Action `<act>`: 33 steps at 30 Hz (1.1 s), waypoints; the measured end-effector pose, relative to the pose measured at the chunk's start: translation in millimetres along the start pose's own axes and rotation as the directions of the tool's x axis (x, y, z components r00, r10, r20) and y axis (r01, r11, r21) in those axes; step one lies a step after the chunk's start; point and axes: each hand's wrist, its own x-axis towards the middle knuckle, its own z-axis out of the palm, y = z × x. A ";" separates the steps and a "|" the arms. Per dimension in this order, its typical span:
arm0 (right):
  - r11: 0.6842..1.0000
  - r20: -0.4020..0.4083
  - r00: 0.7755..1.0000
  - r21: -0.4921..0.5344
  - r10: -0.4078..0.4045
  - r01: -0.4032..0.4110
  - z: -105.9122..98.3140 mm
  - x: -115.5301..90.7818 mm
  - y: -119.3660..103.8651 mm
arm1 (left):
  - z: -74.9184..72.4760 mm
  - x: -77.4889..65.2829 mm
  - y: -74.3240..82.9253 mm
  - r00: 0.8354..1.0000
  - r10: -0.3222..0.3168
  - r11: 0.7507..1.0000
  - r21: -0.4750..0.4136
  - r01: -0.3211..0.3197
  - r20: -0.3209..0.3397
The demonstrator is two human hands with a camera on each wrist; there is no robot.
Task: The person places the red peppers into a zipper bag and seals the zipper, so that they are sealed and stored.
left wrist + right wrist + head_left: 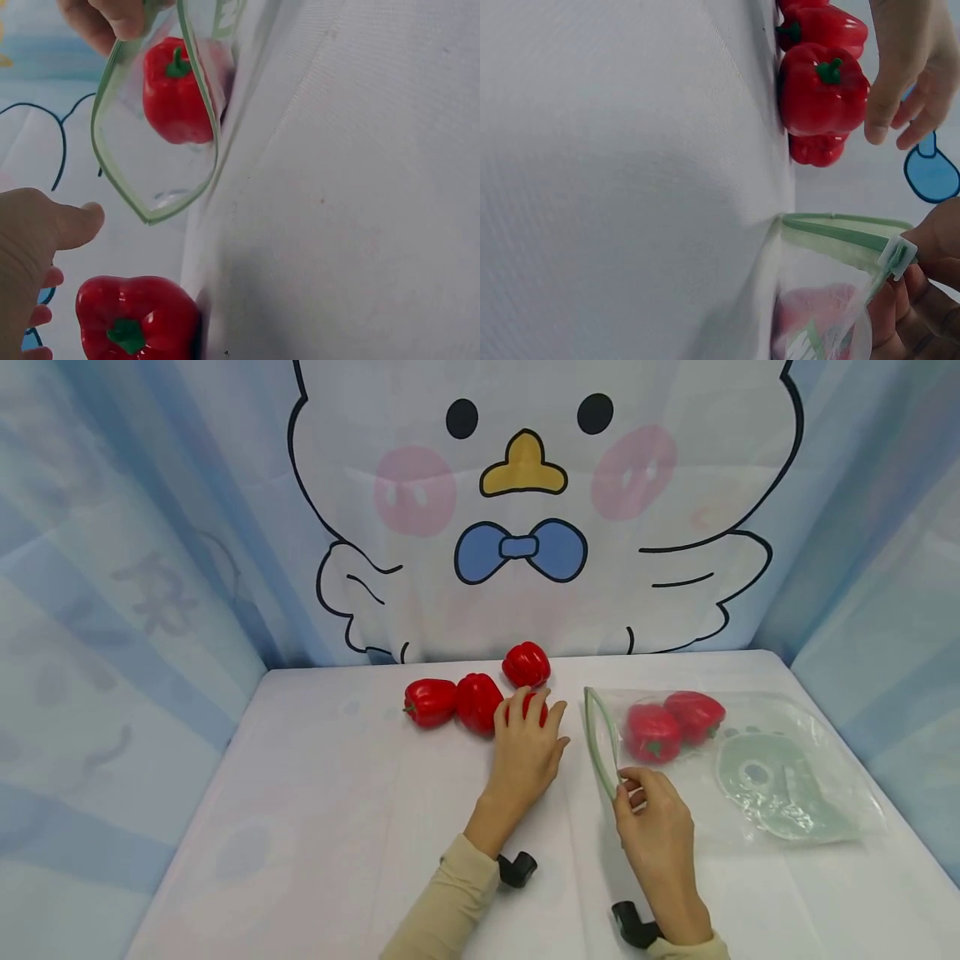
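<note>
My left hand [523, 752] hovers over a red bell pepper [139, 319], its fingers spread and the thumb apart from it in the left wrist view. The pepper's green stem faces that camera. My right hand [658, 831] pinches the green-edged mouth of a clear zip bag [592, 739] by its white slider [897, 257]. The bag's mouth gapes towards the left hand. Inside lie two red bell peppers, one nearer the mouth [652, 732] and one behind it [696, 714]. A pale green print [795, 785] covers the bag's far part.
Left of my left hand, two more red peppers, one outer [430, 702] and one inner [478, 702], touch side by side. Another pepper [527, 664] sits at the table's back edge. A printed curtain [525, 610] hangs behind the white table [315, 827].
</note>
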 end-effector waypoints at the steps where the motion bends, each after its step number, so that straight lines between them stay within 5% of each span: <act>1: 1.000 0.001 1.000 0.000 0.001 -0.001 -0.1 -0.1 0.0 | 0.3 -0.3 -0.1 1.000 -0.015 1.000 0.001 0.015 0.022; 12: 1.000 -0.002 1.000 0.001 -0.007 0.007 1.9 -0.6 0.2 | 8.9 -4.1 -4.0 0.959 -0.096 0.995 0.037 0.089 0.268; 33: 1.000 -0.005 1.000 0.012 -0.018 0.018 0.6 -1.0 1.8 | 15.2 -6.4 -8.8 0.969 -0.076 0.997 0.032 0.070 0.235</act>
